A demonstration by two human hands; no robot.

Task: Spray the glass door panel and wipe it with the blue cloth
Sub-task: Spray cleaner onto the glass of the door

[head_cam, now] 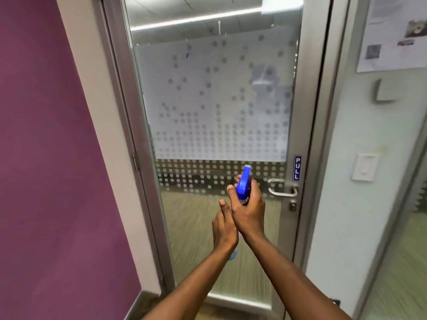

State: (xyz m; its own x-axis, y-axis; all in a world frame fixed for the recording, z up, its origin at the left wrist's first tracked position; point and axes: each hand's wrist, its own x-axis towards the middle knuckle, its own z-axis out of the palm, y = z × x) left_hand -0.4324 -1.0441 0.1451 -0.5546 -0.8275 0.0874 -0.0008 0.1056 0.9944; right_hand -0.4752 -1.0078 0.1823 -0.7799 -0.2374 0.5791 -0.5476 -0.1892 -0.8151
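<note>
The glass door panel [215, 100] fills the middle of the view, with a frosted dotted film across its upper part and clear glass below. My right hand [249, 211] grips the neck of a spray bottle with a blue trigger head [243, 183], its nozzle pointing up at the glass. My left hand [224, 229] is wrapped around the bottle's body just below and touches the right hand. A pale blue bit [232, 256] shows under my left wrist; I cannot tell if it is the bottle's base or the cloth. No blue cloth is clearly seen.
The door has a metal frame [307, 112], a lever handle [283, 191] and a blue PULL sign [297, 168] on its right side. A purple wall [46, 158] stands at the left. At the right are a pale wall with a light switch [365, 167] and a poster [392, 33].
</note>
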